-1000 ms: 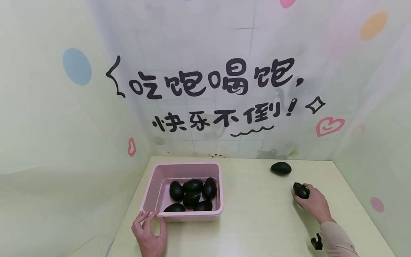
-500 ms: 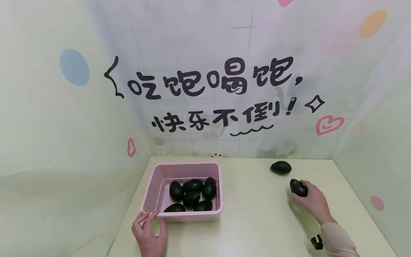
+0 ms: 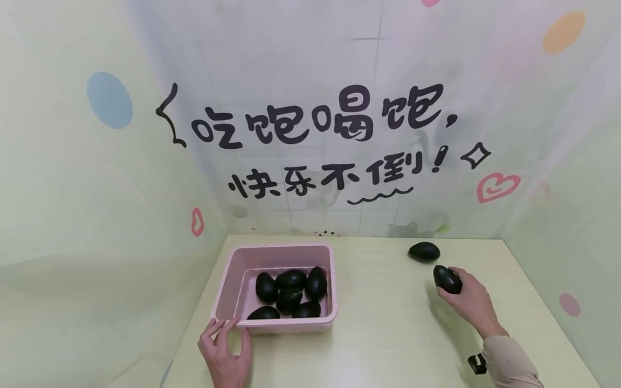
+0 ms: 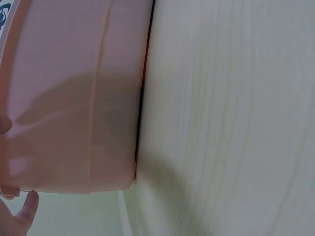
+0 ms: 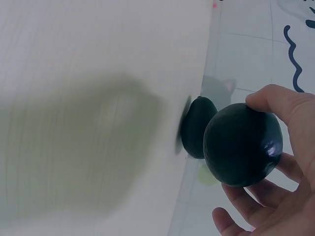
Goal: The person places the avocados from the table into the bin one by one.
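Note:
My right hand (image 3: 473, 307) holds a dark green avocado (image 3: 447, 279) above the table, gripping it between thumb and fingers. In the right wrist view, this held avocado (image 5: 243, 145) partly overlaps another avocado (image 5: 197, 127) lying behind it. That second avocado (image 3: 424, 251) rests near the table's back edge. To the left stands a pink plastic bin (image 3: 276, 323) with several avocados inside, bunched toward its right half. My left hand (image 3: 227, 350) grips the bin's front left corner, fingertips on the rim. The left wrist view shows a fingertip (image 4: 4, 124) against the bin's wall (image 4: 59, 98).
A small black clip-like object (image 3: 477, 364) is by the right sleeve (image 3: 511, 361). The pale wood table (image 3: 378, 323) is enclosed by printed fabric walls (image 3: 310, 215) at the back and both sides. Table surface lies between the bin and the right hand.
My right hand has moved slightly up and left with the avocado, toward the one at the back. The left hand and the bin stay in place.

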Demonstrator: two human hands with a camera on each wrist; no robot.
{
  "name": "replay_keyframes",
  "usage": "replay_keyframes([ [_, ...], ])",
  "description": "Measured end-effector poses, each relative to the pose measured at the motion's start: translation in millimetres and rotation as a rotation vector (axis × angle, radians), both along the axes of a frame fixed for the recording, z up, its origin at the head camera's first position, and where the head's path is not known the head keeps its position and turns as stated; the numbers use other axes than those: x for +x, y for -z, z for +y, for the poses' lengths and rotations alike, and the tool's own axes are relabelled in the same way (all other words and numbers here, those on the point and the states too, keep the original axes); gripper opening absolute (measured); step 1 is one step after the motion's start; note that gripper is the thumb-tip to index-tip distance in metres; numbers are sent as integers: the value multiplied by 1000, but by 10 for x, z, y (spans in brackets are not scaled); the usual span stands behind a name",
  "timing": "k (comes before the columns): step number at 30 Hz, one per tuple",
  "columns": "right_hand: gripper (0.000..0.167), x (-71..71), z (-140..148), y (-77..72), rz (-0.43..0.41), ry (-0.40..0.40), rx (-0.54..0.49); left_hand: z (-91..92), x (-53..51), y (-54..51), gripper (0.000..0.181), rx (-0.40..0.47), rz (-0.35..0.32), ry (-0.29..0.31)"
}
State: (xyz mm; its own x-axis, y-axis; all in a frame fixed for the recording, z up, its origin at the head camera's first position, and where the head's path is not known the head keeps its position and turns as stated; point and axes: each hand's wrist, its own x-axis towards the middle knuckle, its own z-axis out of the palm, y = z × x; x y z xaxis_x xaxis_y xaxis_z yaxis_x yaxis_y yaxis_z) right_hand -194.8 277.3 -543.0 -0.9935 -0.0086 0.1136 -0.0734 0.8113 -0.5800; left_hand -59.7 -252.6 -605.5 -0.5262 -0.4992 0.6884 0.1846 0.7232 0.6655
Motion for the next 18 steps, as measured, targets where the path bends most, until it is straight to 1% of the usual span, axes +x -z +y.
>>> replay_keyframes([
  [5, 69, 11, -29, -42, 3, -1, -2, 3, -19, 6, 32, -15, 51, 1],
  [13, 68, 38, -102, -135, 29, -18, 1, -6, -36, 9, 33, -27, 81, 11],
  [18, 66, 31, -144, -170, 56, -28, 5, -2, -26, 12, 33, -13, 71, 13],
])
